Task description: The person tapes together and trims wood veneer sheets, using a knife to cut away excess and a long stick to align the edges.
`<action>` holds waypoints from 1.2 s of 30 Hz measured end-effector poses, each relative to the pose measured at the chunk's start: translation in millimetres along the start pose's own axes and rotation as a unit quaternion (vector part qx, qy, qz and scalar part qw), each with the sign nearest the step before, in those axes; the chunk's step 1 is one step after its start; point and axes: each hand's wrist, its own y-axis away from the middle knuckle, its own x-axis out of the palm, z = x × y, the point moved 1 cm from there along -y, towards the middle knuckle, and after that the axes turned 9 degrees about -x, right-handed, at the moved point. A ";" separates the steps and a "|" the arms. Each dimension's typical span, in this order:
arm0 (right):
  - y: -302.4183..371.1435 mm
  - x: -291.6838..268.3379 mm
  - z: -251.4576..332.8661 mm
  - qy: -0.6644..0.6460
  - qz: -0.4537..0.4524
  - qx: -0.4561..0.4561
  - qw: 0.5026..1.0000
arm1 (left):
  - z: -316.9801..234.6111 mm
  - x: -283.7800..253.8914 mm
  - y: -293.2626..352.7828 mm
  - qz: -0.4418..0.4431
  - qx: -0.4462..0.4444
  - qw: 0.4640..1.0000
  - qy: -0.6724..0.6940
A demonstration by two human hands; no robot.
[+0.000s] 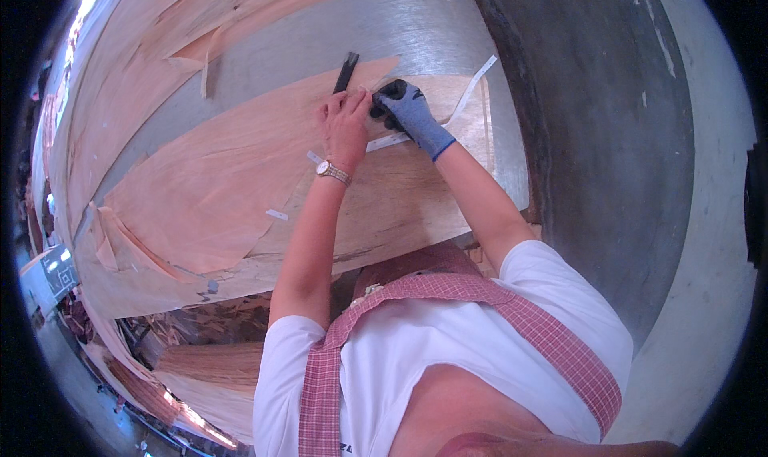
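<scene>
My left hand [346, 133], bare with a wristwatch [333, 172], has its fingers bent and drawn together over a thin pinkish wood veneer sheet [216, 173]. Right beside it, my right hand [406, 113] wears a blue-grey glove with black fingers, curled in a pinch. What either hand grips is hidden. Just past my left fingertips is a narrow black tool [346, 73]; I cannot tell whether it is held or lies on the sheet. A white strip of dotted tape [472, 89] bends past my right wrist, with a stretch below the glove.
Underneath is a larger pale wood sheet [384, 209] on a grey metal-like tabletop [296, 45]. More veneer [132, 97] lies at the far left. Short white tape pieces [277, 214] stick to the wood. A dark surface [596, 137] runs along the right, and stacked wood sheets [212, 365] sit low at left.
</scene>
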 end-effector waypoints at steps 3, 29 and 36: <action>4.7 2.6 8.2 0.043 -0.001 0.014 0.999 | -0.1 4.1 8.6 -0.006 0.039 0.998 -0.055; 187.0 136.9 178.5 0.078 0.389 -0.157 0.904 | 68.5 -64.6 172.7 -0.121 -0.089 0.975 0.161; 175.8 269.1 19.2 0.053 0.357 0.069 0.930 | 186.8 -129.9 339.5 -0.154 -0.351 0.922 -0.059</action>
